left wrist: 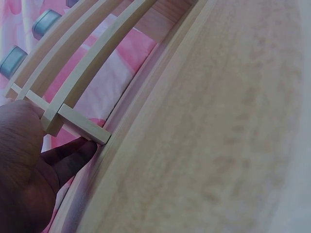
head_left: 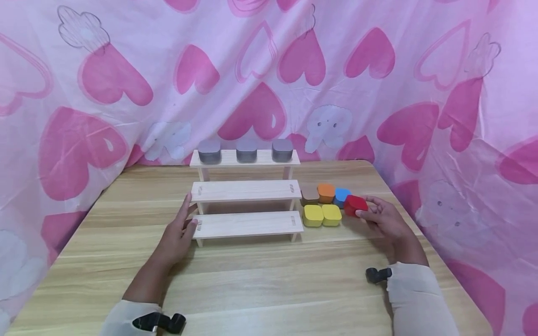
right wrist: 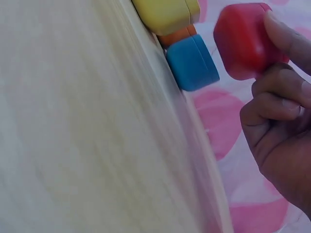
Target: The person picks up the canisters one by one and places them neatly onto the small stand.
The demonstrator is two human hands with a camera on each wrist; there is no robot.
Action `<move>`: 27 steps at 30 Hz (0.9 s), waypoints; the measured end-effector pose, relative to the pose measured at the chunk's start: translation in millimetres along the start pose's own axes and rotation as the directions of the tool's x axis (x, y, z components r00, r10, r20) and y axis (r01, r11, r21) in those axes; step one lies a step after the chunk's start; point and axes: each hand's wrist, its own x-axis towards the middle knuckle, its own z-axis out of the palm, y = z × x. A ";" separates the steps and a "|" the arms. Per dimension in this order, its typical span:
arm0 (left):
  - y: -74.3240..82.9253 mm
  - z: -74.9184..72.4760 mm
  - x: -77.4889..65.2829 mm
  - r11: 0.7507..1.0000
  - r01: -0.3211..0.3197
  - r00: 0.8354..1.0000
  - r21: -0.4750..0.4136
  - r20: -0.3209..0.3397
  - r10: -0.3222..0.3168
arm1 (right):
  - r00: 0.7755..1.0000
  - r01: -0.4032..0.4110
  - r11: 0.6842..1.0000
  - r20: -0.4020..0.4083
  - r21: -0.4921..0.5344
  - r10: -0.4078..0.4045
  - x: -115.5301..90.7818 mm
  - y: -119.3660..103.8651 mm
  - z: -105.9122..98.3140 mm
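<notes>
The left hand (head_left: pixel 178 235), its fingers spread rather than clasped, touches the left end of the wooden stand (head_left: pixel 248 224), whose long axis runs left to right across the worktop (head_left: pixel 269 289). Beyond the stand's right end sit two yellow blocks (head_left: pixel 313 215), then the red block (head_left: pixel 355 204), raised near the worktop's right edge, pinched by the right hand (head_left: pixel 388 226), the nearer one, with the stand off to its left.

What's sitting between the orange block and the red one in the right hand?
In the head view, the blue block sits between the orange block and the red block, which the right hand holds.
</notes>
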 end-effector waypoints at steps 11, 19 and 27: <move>-0.5 -1.2 -1.1 0.999 -0.040 0.999 -0.019 -0.015 0.040 | 0.988 0.101 0.988 -0.125 0.117 -0.086 -0.2 -37.5 24.4; -3.0 0.0 -1.1 0.999 -0.054 0.998 -0.007 -0.022 0.054 | 0.972 0.206 0.945 -0.164 0.253 -0.168 0.7 -66.5 46.3; -4.6 1.4 -0.9 0.998 -0.069 0.997 -0.013 -0.029 0.069 | 0.981 0.174 0.957 -0.125 0.232 -0.148 9.7 -92.0 64.5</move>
